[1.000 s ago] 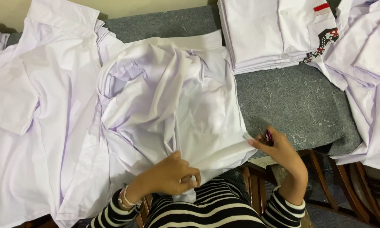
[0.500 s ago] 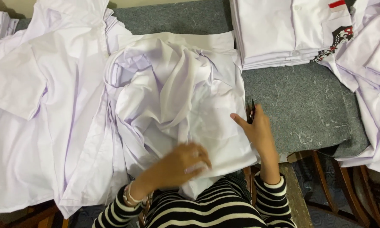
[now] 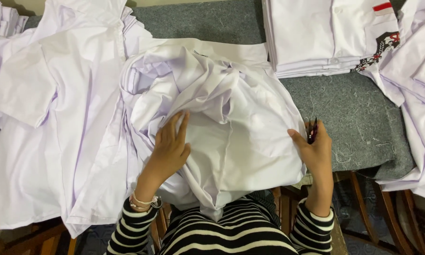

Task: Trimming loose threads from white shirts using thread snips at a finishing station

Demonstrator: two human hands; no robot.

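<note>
Nearest the camera: striped black-and-white sleeves, beaded bracelet (image 3: 141, 202) on the left wrist. Left hand (image 3: 169, 147) lies flat on the crumpled white shirt (image 3: 231, 137), fingers spread and pressing cloth, not gripping anything. Right hand (image 3: 316, 150) sits at the shirt's right edge, thumb against the fabric, fingers curled round a small dark tool (image 3: 311, 131), poss. thread snips, tips poking up; can't tell exactly what it is. Shirt's bunched in the middle of the grey felt surface (image 3: 359, 118), its lower edge hanging off the near side toward the person's lap. Loose thread bits scattered on the felt just right of the hand. To the left, another white shirt (image 3: 47, 123) spread out flat, overlapping the bunched one's edge. Wooden chair legs (image 3: 363, 208) show under the surface, lower right. Further back, top right: neat stack of folded white shirts (image 3: 316, 38) w/ a red-and-black emblem on the pocket. Far right, more white garments (image 3: 420, 94) draped loosely.
</note>
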